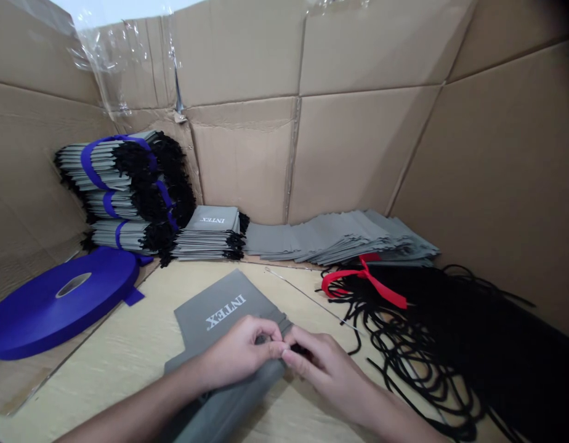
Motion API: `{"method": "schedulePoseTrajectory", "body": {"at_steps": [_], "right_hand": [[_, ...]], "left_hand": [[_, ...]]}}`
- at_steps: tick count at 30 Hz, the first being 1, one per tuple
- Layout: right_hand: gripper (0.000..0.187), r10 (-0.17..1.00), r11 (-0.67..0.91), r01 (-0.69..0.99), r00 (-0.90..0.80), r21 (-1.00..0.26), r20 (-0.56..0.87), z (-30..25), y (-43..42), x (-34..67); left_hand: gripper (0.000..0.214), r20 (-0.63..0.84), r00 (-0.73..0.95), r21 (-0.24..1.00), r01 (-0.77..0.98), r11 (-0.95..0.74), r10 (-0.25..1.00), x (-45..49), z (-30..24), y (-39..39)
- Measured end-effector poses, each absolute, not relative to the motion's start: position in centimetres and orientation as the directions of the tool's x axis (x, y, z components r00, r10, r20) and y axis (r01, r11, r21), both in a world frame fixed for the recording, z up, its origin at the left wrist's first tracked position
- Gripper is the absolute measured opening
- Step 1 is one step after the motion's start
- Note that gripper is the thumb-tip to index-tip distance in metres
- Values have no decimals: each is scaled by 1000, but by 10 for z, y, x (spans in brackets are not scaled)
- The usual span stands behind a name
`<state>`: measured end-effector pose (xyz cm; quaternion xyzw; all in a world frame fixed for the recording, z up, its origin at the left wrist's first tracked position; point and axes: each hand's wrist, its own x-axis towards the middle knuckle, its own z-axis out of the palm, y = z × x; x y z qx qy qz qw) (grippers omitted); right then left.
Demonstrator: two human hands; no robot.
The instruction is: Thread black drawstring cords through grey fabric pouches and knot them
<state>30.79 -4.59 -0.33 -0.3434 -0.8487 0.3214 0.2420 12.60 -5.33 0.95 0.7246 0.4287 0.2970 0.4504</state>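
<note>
A grey pouch (238,295) printed INTEX lies flat on the table with its gathered end under my hands. My left hand (242,354) is closed in a pinch at that end. My right hand (324,363) pinches against it, and the fingertips of both hands meet. A bit of black cord (299,349) shows by the right fingers; most of it is hidden by the hands. More grey fabric (238,406) spreads below my left wrist. A long thin metal needle (312,299) rests on the table beyond my right hand.
Loose black cords (418,344) with a red ribbon (372,283) cover the right side. Grey pouches (312,237) line the back, beside a neat pouch stack (208,237). Bundles tied in blue (121,197) and a blue ribbon roll (39,307) stand left. Cardboard walls (247,61) surround the table.
</note>
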Motion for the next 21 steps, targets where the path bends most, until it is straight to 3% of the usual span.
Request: {"method": "schedulePoseTrajectory", "body": {"at_steps": [4,14,17,21], "right_hand": [[32,719,492,263,-660,-830,217,-5,-39,311],[34,621,567,233,-751,-790,224,2,-25,323],[33,655,547,248,-722,-799,224,1,-25,321],[39,733,375,220,-666,-900,142,-8,-27,320]], "left_hand": [[25,56,515,939,265,-221,856,126,11,-52],[21,27,532,937,282,-207,847,124,12,-54],[26,31,538,941,268,-205,843,123,11,-51],[34,-35,527,961,251,-117,849,126,6,-47]]}}
